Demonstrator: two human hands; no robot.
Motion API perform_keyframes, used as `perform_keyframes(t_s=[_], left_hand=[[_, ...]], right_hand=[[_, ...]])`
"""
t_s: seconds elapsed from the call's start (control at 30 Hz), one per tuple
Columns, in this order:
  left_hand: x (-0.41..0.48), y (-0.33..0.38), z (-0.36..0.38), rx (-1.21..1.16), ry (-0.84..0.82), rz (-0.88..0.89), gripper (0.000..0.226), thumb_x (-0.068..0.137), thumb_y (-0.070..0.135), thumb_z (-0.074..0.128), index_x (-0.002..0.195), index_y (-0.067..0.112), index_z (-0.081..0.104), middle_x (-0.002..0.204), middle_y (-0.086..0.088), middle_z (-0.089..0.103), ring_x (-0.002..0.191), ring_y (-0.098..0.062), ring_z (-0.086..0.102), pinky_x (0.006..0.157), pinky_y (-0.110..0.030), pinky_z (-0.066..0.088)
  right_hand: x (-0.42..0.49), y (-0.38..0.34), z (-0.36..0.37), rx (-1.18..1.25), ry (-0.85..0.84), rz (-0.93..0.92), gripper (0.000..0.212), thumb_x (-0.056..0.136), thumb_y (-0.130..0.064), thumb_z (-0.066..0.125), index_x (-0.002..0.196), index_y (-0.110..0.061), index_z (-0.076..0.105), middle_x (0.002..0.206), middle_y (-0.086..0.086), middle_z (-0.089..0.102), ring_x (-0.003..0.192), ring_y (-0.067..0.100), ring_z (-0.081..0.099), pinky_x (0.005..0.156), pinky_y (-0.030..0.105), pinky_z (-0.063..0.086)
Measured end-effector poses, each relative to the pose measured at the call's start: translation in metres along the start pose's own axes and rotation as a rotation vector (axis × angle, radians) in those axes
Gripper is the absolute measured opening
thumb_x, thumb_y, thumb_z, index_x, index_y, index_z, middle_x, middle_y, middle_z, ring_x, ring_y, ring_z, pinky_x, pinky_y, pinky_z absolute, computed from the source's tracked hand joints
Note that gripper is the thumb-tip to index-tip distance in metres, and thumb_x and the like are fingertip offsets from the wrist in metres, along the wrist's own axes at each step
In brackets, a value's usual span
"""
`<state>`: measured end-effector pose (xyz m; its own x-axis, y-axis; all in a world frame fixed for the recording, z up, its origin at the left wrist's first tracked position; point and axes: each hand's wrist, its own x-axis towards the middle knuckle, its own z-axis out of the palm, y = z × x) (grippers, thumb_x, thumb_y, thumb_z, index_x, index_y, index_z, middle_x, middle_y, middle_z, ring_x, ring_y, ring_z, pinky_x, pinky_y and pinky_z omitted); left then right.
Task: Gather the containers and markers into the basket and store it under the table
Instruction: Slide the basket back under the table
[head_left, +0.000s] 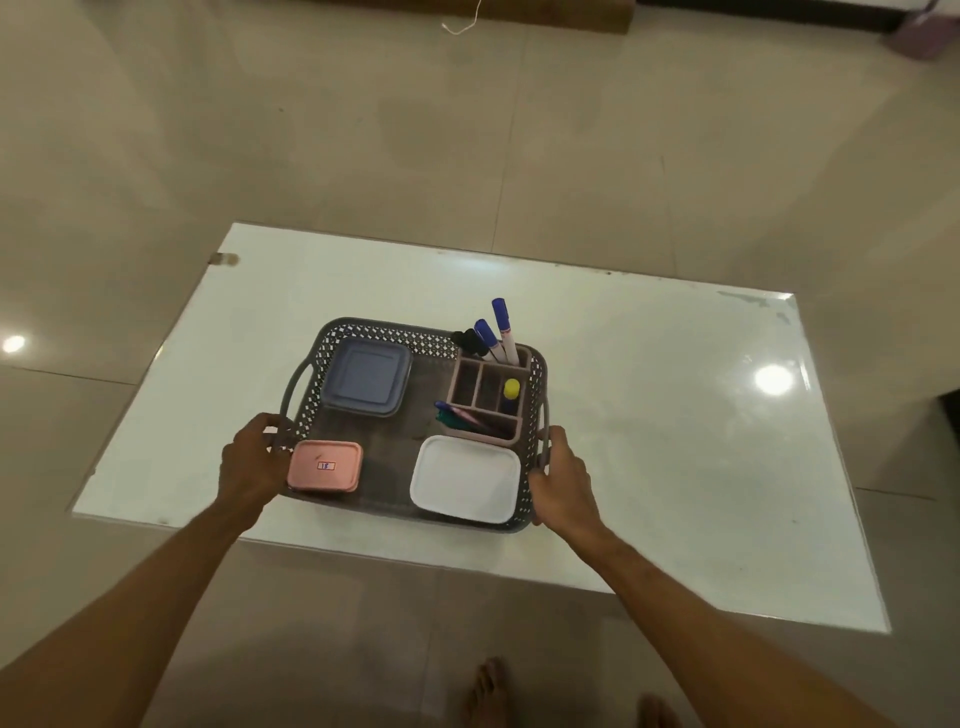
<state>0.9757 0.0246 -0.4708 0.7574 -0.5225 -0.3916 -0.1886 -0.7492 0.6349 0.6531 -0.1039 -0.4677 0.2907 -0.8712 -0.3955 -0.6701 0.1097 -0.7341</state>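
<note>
A grey perforated basket (384, 335) rests on the white table (649, 415). Inside it lie a blue lidded container (366, 383), a pink container (325, 466) with a small label, and a white container (465, 484). A pink divided organiser (485, 400) in the basket's far right corner holds upright blue and black markers (501, 327) and a yellow-capped item (511, 387); more markers lie in its front slot. My left hand (252, 462) grips the basket's left handle. My right hand (563, 480) grips its right handle.
The low table stands on a beige tiled floor (467, 130). My bare feet (488, 691) show below the table's near edge. A dark wooden furniture edge (571, 10) runs along the far wall, and a dark object (950, 410) sits at the right.
</note>
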Motion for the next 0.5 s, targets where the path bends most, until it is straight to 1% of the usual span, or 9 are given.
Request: perform_keyframes(t_s=[0.07, 0.17, 0.23, 0.3, 0.4, 0.5], left_hand=[[-0.018, 0.003, 0.005, 0.015, 0.015, 0.029, 0.033, 0.085, -0.007, 0.056, 0.097, 0.024, 0.060, 0.097, -0.012, 0.073, 0.086, -0.036, 0.069, 0.071, -0.056, 0.060], [-0.054, 0.010, 0.013, 0.009, 0.037, 0.071, 0.032, 0.086, -0.006, 0.055, 0.099, 0.023, 0.060, 0.098, -0.012, 0.073, 0.091, -0.034, 0.069, 0.073, -0.054, 0.060], [-0.083, 0.020, 0.016, 0.017, 0.058, 0.094, 0.030, 0.088, -0.005, 0.054, 0.100, 0.022, 0.060, 0.099, -0.014, 0.073, 0.095, -0.035, 0.068, 0.075, -0.052, 0.059], [-0.115, 0.035, 0.019, 0.023, 0.077, 0.115, 0.028, 0.090, -0.004, 0.053, 0.099, 0.021, 0.060, 0.100, -0.014, 0.074, 0.096, -0.034, 0.068, 0.077, -0.050, 0.058], [-0.174, 0.061, 0.028, 0.003, 0.102, 0.127, 0.025, 0.092, -0.005, 0.050, 0.098, 0.017, 0.060, 0.098, -0.012, 0.074, 0.093, -0.030, 0.067, 0.077, -0.045, 0.054], [-0.228, 0.073, 0.046, -0.005, 0.124, 0.133, 0.022, 0.090, -0.005, 0.053, 0.098, 0.015, 0.060, 0.098, -0.012, 0.073, 0.092, -0.030, 0.067, 0.080, -0.045, 0.053]], right_hand=[[-0.004, 0.009, -0.013, -0.006, -0.003, 0.006, 0.022, 0.093, -0.021, 0.055, 0.113, -0.022, 0.044, 0.083, -0.006, 0.061, 0.066, 0.025, 0.068, 0.056, 0.046, 0.060], [-0.020, 0.021, -0.040, -0.026, -0.014, 0.001, 0.020, 0.094, -0.018, 0.052, 0.109, -0.025, 0.042, 0.082, -0.002, 0.063, 0.060, 0.024, 0.067, 0.048, 0.041, 0.058], [-0.034, 0.031, -0.065, -0.025, -0.021, 0.005, 0.019, 0.093, -0.016, 0.051, 0.107, -0.026, 0.042, 0.082, -0.001, 0.063, 0.060, 0.024, 0.067, 0.045, 0.039, 0.057], [-0.049, 0.041, -0.090, -0.021, -0.031, 0.006, 0.021, 0.091, -0.016, 0.051, 0.103, -0.030, 0.042, 0.081, -0.001, 0.065, 0.060, 0.023, 0.068, 0.049, 0.044, 0.058], [-0.073, 0.060, -0.133, -0.013, -0.047, -0.005, 0.023, 0.088, -0.014, 0.049, 0.099, -0.032, 0.041, 0.078, 0.001, 0.066, 0.059, 0.024, 0.067, 0.056, 0.049, 0.058], [-0.098, 0.080, -0.176, -0.013, -0.056, -0.051, 0.020, 0.090, -0.017, 0.050, 0.100, -0.032, 0.042, 0.081, -0.002, 0.066, 0.069, 0.021, 0.067, 0.066, 0.049, 0.058]])
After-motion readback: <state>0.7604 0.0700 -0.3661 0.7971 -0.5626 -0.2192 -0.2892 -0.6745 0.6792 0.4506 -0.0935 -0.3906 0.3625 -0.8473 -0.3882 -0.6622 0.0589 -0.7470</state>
